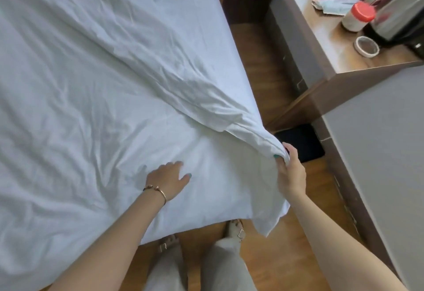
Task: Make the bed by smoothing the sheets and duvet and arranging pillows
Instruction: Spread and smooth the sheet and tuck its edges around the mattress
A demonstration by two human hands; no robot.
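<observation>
A white, wrinkled duvet (96,97) covers the bed and fills the left and middle of the head view. Its near right corner (268,143) is bunched and lifted off the bed, with my right hand (290,171) shut on it above the bed's edge. A loose flap of the cloth hangs below that hand toward the floor. My left hand (168,181) lies flat on the duvet near the foot edge, fingers spread, a thin bracelet on the wrist. No pillows are in view.
A narrow strip of wooden floor (263,65) runs between the bed and a wooden desk (332,45) at the right. On the desk stand a red-lidded jar (358,16), a kettle (403,15) and a tape roll (366,46). A dark mat (305,143) lies on the floor. My feet in sandals stand at the bed's foot.
</observation>
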